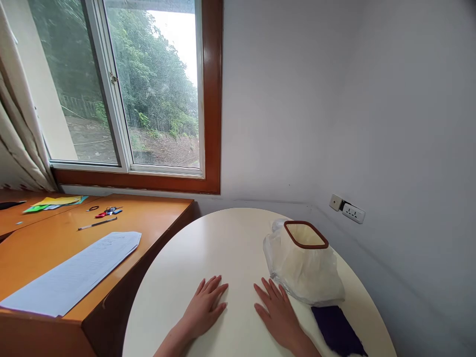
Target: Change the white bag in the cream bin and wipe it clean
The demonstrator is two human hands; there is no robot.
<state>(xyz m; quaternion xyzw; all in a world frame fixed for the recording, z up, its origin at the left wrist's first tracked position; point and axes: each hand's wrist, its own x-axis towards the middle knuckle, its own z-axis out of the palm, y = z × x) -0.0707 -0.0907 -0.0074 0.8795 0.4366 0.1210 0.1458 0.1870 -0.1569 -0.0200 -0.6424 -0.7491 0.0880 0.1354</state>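
My left hand (206,306) lies flat on the round white table (223,238), fingers spread, holding nothing. To its right, my right hand (275,312) also rests palm down with its fingers apart. Just beyond the right fingertips stands a bin (305,265) with a brown rounded-square rim, wrapped in a whitish plastic bag that spreads around its base. A folded dark purple cloth (339,329) lies to the right of my right hand, in front of the bin. Neither hand grips anything.
On the left, an orange-brown desk (156,210) holds papers (78,275), a pen (97,224), a small bunch of keys (108,212) and coloured sheets (55,201). A wall socket (353,212) sits at the right, beyond the table. A window (159,89) is behind the desk.
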